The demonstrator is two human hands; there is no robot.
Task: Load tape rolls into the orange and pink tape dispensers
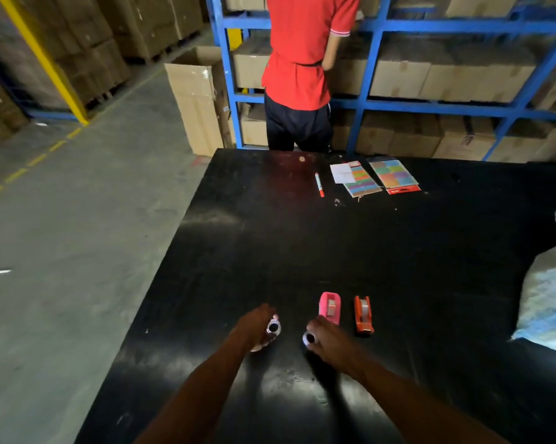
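A pink tape dispenser [330,307] and an orange tape dispenser [363,314] stand side by side on the black table [302,245], each with a roll visible inside. My left hand [256,325] holds a small tape roll [273,328] with its dark core facing up, left of the dispensers. My right hand [329,342] grips a second tape roll [309,339] just below the pink dispenser's near end. Both rolls are partly hidden by fingers.
At the table's far side lie a red marker [319,184] and packs of coloured sticky notes [376,177]. A person in a red shirt [299,59] stands beyond, facing blue shelving with cardboard boxes. Plastic-wrapped bags [549,299] crowd the right edge.
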